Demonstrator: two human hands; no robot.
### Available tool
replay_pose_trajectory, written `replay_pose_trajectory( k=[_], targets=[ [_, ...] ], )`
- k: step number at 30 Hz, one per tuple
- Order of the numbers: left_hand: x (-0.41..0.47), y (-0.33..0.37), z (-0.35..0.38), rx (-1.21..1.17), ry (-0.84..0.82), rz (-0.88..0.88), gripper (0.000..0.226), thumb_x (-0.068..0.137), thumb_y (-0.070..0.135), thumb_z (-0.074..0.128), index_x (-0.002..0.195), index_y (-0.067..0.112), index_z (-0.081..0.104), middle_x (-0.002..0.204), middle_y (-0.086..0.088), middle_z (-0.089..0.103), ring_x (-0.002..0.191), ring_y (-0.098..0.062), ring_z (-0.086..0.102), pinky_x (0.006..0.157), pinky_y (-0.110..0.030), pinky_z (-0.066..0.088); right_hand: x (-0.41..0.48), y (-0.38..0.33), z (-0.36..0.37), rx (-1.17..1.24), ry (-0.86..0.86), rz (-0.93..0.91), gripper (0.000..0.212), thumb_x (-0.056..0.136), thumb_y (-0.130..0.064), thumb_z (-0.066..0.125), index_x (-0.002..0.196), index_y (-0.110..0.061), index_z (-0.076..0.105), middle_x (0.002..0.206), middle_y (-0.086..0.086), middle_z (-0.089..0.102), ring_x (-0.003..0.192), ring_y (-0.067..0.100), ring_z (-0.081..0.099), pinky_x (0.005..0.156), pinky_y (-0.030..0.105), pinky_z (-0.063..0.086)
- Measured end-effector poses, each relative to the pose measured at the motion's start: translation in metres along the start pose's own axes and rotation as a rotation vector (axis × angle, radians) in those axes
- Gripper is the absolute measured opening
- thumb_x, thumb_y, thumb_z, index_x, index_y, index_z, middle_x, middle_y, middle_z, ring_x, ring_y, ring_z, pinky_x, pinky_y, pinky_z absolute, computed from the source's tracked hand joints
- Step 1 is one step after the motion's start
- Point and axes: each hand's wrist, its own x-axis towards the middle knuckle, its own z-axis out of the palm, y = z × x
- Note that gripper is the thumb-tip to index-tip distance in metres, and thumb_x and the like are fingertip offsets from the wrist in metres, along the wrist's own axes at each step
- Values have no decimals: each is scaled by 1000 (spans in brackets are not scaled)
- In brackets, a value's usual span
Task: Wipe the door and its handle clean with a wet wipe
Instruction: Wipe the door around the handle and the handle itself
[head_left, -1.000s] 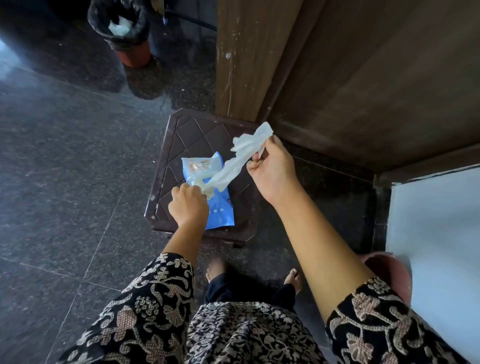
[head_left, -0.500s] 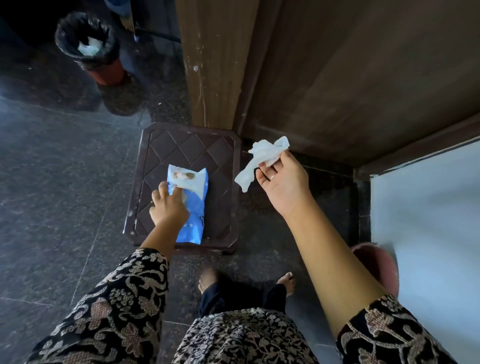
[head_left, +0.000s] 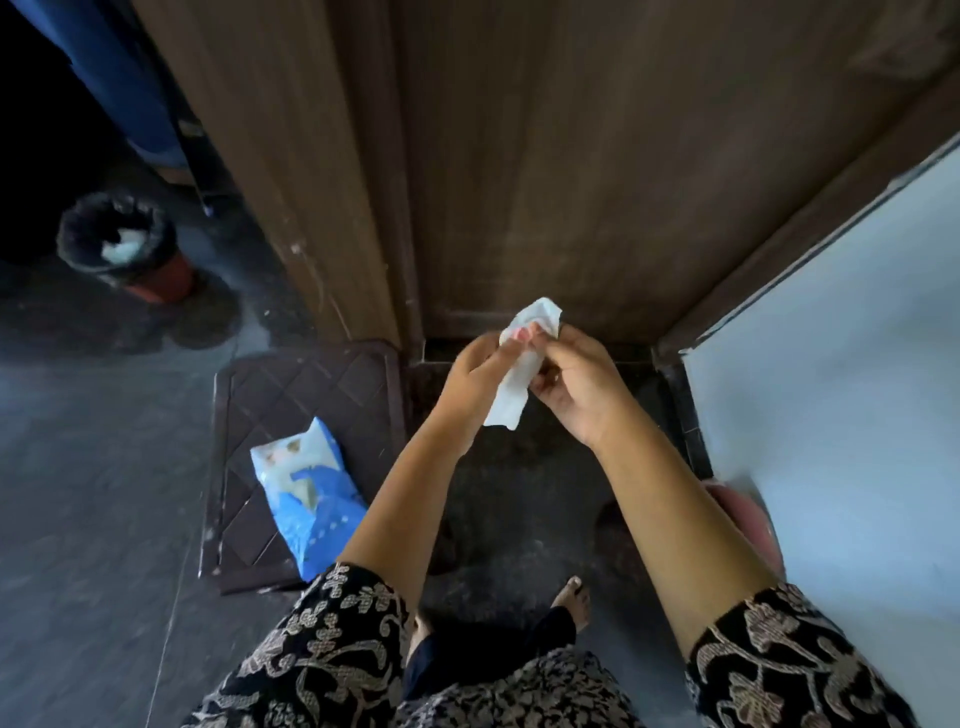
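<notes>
Wet wipe (head_left: 511, 387) is up between both my hands, left hand (head_left: 480, 376) and right hand (head_left: 576, 382) fingers pinching it in front of the door (head_left: 597, 156). Looks like I'm unfolding it; next it needs spreading flat and pressing to the wood. Handle's not in view.

door (head_left: 597, 171): dark brown wood, matt, visible grain, scuffed nr bottom. wet wipe (head_left: 511, 384): thin white nonwoven cloth, soft, crumpled. wipes pack (head_left: 306, 499): blue/white plastic film, glossy, creased. stool top (head_left: 291, 410): brown moulded plastic, diamond pattern, slight sheen. floor (head_left: 93, 493): dark speckled stone, polished. sleeves (head_left: 332, 654): black printed fabric, matt.
</notes>
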Motion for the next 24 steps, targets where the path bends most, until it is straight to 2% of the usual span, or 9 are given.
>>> replay_pose_trajectory(
  k=[4,8,10,12,15,17,20,22,24],
  targets=[
    [18,32,45,58,32,107,16,92,26,63,80,16,60,77,4,64,72,-9,60,62,-19,47,-8,-41,-47,-114,55,-124,14,88,-27,62,93,-16,69,84,-1,71,76,11,66,54,19,49],
    [33,58,101,79,29,151,24,97,26,56,74,19,55,69,8,59,67,-6,57,65,-19,48,-9,-83,-105,-157,200,-171,24,87,-41,60,88,-20,71,93,-2,72,94,17,65,83,32,49],
    [42,70,131,169,65,172,26,97,29,54,73,19,51,65,5,54,62,-11,53,61,-27,45,-10,-103,-132,-91,222,-139,25,89,-40,57,88,-18,70,94,1,71,97,20,64,87,35,48],
    [51,84,157,291,120,207,27,97,34,53,73,21,48,66,1,51,63,-16,50,60,-35,44,-12,-122,-155,-25,171,-83,28,89,-40,58,91,-13,68,95,6,70,97,22,65,86,36,50],
    [61,104,197,349,147,239,27,96,37,53,73,24,46,67,4,50,61,-13,48,56,-30,41,-22,-149,-195,-88,-9,-60,50,78,-43,66,108,-4,65,111,14,67,105,25,64,94,42,49],
    [68,116,217,309,125,171,24,96,37,54,77,22,50,73,1,53,67,-16,51,60,-32,44,-29,-164,-216,-175,-176,-43,57,73,-34,73,119,-3,59,116,19,63,108,30,61,97,47,46],
    [76,135,240,170,116,-36,19,97,35,53,89,19,59,93,-9,61,86,-25,60,84,-41,54,-36,-186,-240,-201,-300,-19,61,68,-17,79,124,-20,55,110,6,67,100,24,64,77,36,56],
    [83,144,248,63,119,-146,18,96,33,55,87,19,62,103,-10,64,101,-29,61,95,-46,51,-37,-197,-250,-172,-235,-46,70,61,-11,83,122,-29,55,109,0,66,95,19,63,65,28,54],
    [91,151,254,-30,72,-238,19,94,33,60,90,15,62,104,-10,65,102,-27,62,93,-46,53,-33,-207,-260,-131,-88,-123,68,62,-9,83,119,-33,55,112,1,64,95,21,62,67,29,53]
  ],
)
